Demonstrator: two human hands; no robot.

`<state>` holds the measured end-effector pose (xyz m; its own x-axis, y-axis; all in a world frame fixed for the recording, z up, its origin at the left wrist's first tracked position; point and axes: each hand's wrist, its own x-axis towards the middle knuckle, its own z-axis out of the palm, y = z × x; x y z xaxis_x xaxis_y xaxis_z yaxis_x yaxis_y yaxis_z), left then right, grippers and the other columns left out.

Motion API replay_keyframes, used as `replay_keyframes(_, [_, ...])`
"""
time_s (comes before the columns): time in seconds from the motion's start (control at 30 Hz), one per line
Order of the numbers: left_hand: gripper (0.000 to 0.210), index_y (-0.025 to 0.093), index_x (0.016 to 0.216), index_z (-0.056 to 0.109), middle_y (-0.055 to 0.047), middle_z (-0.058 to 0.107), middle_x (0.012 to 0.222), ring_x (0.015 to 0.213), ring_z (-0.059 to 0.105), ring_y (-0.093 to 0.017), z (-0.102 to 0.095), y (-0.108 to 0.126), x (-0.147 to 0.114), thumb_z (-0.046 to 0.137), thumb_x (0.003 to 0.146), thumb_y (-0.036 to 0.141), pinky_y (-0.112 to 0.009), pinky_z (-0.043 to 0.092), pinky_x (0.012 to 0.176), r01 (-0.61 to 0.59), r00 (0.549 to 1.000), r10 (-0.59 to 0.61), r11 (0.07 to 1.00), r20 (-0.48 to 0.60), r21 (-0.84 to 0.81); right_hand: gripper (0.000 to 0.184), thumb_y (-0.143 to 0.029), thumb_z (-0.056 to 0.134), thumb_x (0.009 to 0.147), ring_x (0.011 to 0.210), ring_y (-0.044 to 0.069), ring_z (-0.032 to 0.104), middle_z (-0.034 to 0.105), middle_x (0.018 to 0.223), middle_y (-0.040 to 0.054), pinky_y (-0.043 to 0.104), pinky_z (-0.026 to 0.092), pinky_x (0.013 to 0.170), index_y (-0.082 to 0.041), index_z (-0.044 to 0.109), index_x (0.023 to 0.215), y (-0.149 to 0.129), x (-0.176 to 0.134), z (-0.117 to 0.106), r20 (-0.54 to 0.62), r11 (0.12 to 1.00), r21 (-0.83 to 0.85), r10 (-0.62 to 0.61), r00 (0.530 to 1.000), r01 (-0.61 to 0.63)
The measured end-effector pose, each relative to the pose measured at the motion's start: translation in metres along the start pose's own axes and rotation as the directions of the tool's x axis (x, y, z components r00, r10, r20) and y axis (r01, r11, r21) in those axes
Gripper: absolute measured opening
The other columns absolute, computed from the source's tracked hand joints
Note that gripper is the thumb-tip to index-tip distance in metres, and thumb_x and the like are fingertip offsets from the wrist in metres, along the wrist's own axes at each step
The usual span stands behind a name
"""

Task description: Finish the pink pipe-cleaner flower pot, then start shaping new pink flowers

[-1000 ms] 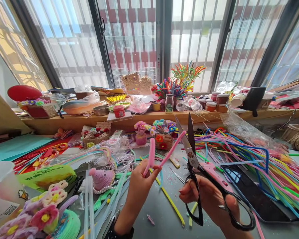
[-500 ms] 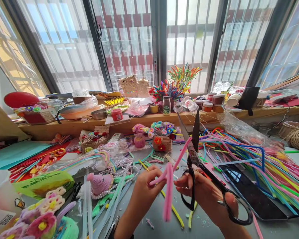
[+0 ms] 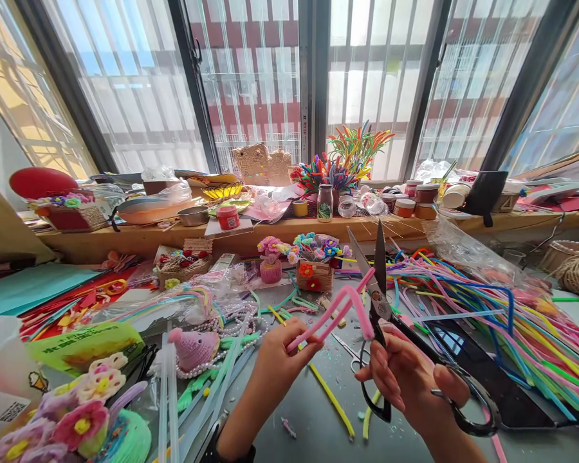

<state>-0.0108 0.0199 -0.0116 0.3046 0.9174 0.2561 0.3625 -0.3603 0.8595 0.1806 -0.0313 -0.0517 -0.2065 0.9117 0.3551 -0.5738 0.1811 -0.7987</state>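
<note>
My left hand (image 3: pixel 284 355) is closed in a pinch on a pink pipe cleaner (image 3: pixel 359 310), bent into a narrow fold that points up and to the right. Large black-handled scissors (image 3: pixel 379 302) are in my right hand (image 3: pixel 410 379), with its thumb and fingers at the handle loops. Their blades stand apart and point upward. One pink end reaches the scissors near the pivot; I cannot tell whether it lies between the blades. Smaller silver scissors (image 3: pixel 348 349) lie on the table behind my hands. Yellow pipe cleaner pieces (image 3: pixel 335 404) lie below.
Many coloured pipe cleaners (image 3: pixel 535 321) spread over the right side, beside a black phone (image 3: pixel 487 373). On the left are a pink crocheted figure (image 3: pixel 195 350), glue sticks (image 3: pixel 168 405) and fuzzy flowers (image 3: pixel 82 424). A flower basket (image 3: pixel 314 273) stands behind, below the cluttered sill (image 3: pixel 270 228).
The folded pink pipe cleaner has swung from hanging down to pointing up and right. My right hand and the scissors have shifted slightly right and down. The small silver scissors now show.
</note>
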Motion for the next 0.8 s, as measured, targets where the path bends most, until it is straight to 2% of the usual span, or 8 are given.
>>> replay_keyframes(0.13, [0.014,0.020,0.058,0.063,0.000,0.055,0.061,0.057,0.045,-0.014,0.000,0.000,0.000,0.062,0.067,0.031,-0.023,0.033,0.055,0.015,1.000,-0.015,1.000,-0.018,0.010,0.049,-0.066,0.053,0.061,0.035,0.007,0.035,0.042,0.050,-0.0054,0.038,0.049,0.070,-0.020,0.063,0.076,0.001,-0.003,0.005,-0.040,0.999,-0.045,-0.018,0.999,0.016])
replay_keyframes(0.23, [0.016,0.020,0.057,0.064,0.001,0.053,0.058,0.052,0.041,-0.013,0.000,-0.001,0.000,0.063,0.065,0.033,-0.023,0.031,0.052,0.034,0.999,-0.034,0.999,-0.039,0.007,0.051,-0.067,0.059,0.054,0.033,0.008,0.036,0.043,0.047,-0.0051,0.031,0.047,0.049,-0.019,0.061,0.072,0.002,-0.004,0.008,-0.084,0.996,-0.090,0.002,0.996,-0.009])
replay_keyframes(0.33, [0.014,0.020,0.058,0.065,0.000,0.056,0.060,0.056,0.044,-0.014,0.000,-0.002,0.000,0.063,0.066,0.032,-0.024,0.033,0.055,0.016,0.999,-0.015,0.999,-0.036,0.029,0.033,-0.049,0.060,0.070,0.027,0.006,0.027,0.033,0.035,-0.0091,0.025,0.040,0.041,-0.020,0.051,0.057,0.004,-0.003,0.008,-0.180,0.992,-0.122,-0.013,0.984,-0.009])
replay_keyframes(0.4, [0.012,0.020,0.059,0.065,-0.001,0.057,0.063,0.059,0.046,-0.015,0.000,-0.003,0.001,0.063,0.066,0.030,-0.024,0.033,0.056,0.008,0.999,-0.006,0.999,-0.034,0.044,0.035,-0.037,0.055,0.078,0.025,0.004,0.021,0.025,0.031,-0.0112,0.025,0.041,0.044,-0.021,0.043,0.050,0.005,-0.002,0.006,-0.210,0.989,-0.138,-0.076,0.975,0.047])
replay_keyframes(0.5, [0.015,0.020,0.058,0.064,0.000,0.054,0.059,0.055,0.043,-0.013,0.000,-0.004,0.001,0.063,0.067,0.032,-0.023,0.030,0.052,0.048,0.998,-0.047,0.999,-0.049,0.025,0.036,-0.037,0.054,0.079,0.024,0.004,0.022,0.026,0.031,-0.0108,0.025,0.042,0.046,-0.021,0.044,0.048,0.004,-0.002,0.002,-0.194,0.979,-0.173,-0.144,0.970,0.111])
replay_keyframes(0.67, [0.025,0.019,0.062,0.063,0.007,0.030,0.045,0.044,0.024,-0.009,-0.005,-0.005,0.001,0.067,0.062,0.044,-0.023,0.017,0.044,0.147,0.965,-0.176,0.977,-0.196,-0.155,0.036,-0.039,0.056,0.077,0.033,0.009,0.041,0.038,0.031,-0.0057,0.025,0.040,0.045,-0.021,0.046,0.047,-0.006,-0.001,0.002,-0.321,0.933,-0.360,-0.123,0.939,-0.001])
replay_keyframes(0.73, [0.029,0.018,0.066,0.062,0.008,0.026,0.045,0.044,0.020,-0.008,-0.007,-0.007,0.001,0.065,0.063,0.047,-0.023,0.014,0.043,0.155,0.942,-0.219,0.956,-0.253,-0.251,0.037,-0.043,0.056,0.076,0.036,0.011,0.045,0.044,0.033,-0.0038,0.025,0.038,0.043,-0.021,0.045,0.048,-0.012,-0.001,0.002,-0.357,0.886,-0.457,-0.100,0.929,-0.080])
replay_keyframes(0.8, [0.032,0.018,0.068,0.061,0.009,0.027,0.046,0.044,0.019,-0.007,-0.010,-0.010,0.002,0.064,0.063,0.050,-0.022,0.013,0.043,0.139,0.929,-0.242,0.929,-0.279,-0.343,0.037,-0.047,0.056,0.075,0.035,0.010,0.044,0.048,0.034,-0.0030,0.024,0.037,0.041,-0.021,0.047,0.050,-0.018,-0.001,0.003,-0.376,0.824,-0.540,-0.054,0.925,-0.171])
